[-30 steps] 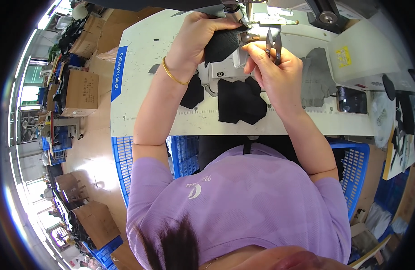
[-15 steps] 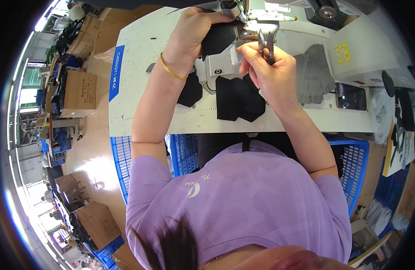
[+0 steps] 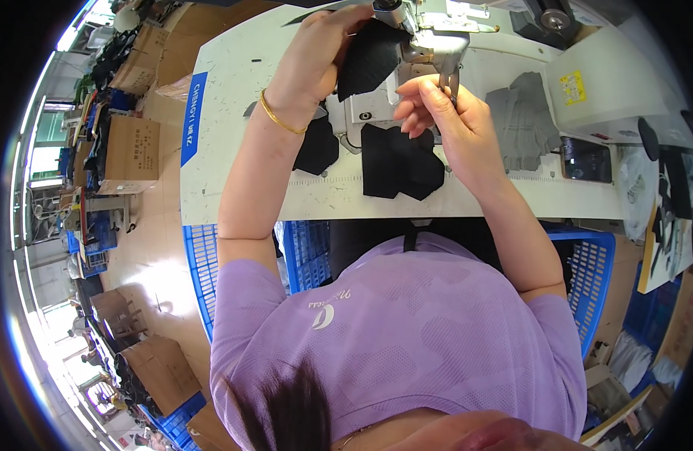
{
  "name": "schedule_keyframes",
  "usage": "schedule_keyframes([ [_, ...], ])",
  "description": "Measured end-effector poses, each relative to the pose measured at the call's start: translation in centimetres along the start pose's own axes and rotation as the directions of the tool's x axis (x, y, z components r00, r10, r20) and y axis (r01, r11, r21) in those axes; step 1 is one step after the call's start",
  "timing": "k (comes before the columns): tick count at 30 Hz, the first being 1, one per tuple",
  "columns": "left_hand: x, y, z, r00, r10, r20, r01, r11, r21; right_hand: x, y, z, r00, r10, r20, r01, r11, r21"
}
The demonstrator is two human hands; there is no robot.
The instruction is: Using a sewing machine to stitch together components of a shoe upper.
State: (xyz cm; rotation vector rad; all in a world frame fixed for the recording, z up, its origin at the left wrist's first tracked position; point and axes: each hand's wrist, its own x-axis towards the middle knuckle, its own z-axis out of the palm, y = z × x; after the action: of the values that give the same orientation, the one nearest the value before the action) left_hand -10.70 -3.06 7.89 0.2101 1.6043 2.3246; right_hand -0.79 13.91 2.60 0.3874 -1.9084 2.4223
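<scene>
My left hand (image 3: 314, 66) is closed on the edge of a black fabric piece (image 3: 370, 62), which hangs tilted beside the sewing machine's head (image 3: 435, 49). Its fingertips are partly hidden behind the cloth and the machine. In my right hand (image 3: 463, 126) is a pair of dark thread snips (image 3: 449, 73), blades pointing away from me and close together, just in front of the machine. Below the hands, black fabric pieces (image 3: 400, 162) lie overlapping on the white table (image 3: 245, 201). Another black piece (image 3: 318, 150) lies near my left wrist.
Grey fabric pieces (image 3: 525, 126) lie fanned at the right, next to a dark phone (image 3: 586, 160). A white machine housing (image 3: 617, 98) stands at the far right. Blue plastic baskets (image 3: 593, 274) flank my lap under the table edge. Cardboard boxes (image 3: 132, 154) stand on the floor at left.
The snips' blades, spread apart before, have come together. My left hand has shifted slightly left, and the black piece it holds is turned and lifted more. The pieces on the table stay put.
</scene>
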Motion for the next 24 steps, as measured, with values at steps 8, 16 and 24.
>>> schedule_keyframes([
  [8, -0.3, -0.5, 1.1, 0.992, 0.125, -0.018, -0.125, 0.992, 0.012, -0.8, -1.8, -0.6, 0.985, 0.166, 0.051, -0.154, 0.972, -0.180],
  [16, -6.0, -4.9, -1.1, 0.791, 0.492, -0.362, -0.385, 0.862, 0.330, -2.3, -0.5, -1.2, 0.943, -0.321, 0.090, 0.246, 0.488, -0.838],
  [24, -9.9, -7.6, -1.1, 0.798, 0.508, -0.324, -0.301, 0.802, 0.516, -0.7, 1.5, 1.6, 0.847, -0.462, 0.263, 0.375, 0.167, -0.912],
])
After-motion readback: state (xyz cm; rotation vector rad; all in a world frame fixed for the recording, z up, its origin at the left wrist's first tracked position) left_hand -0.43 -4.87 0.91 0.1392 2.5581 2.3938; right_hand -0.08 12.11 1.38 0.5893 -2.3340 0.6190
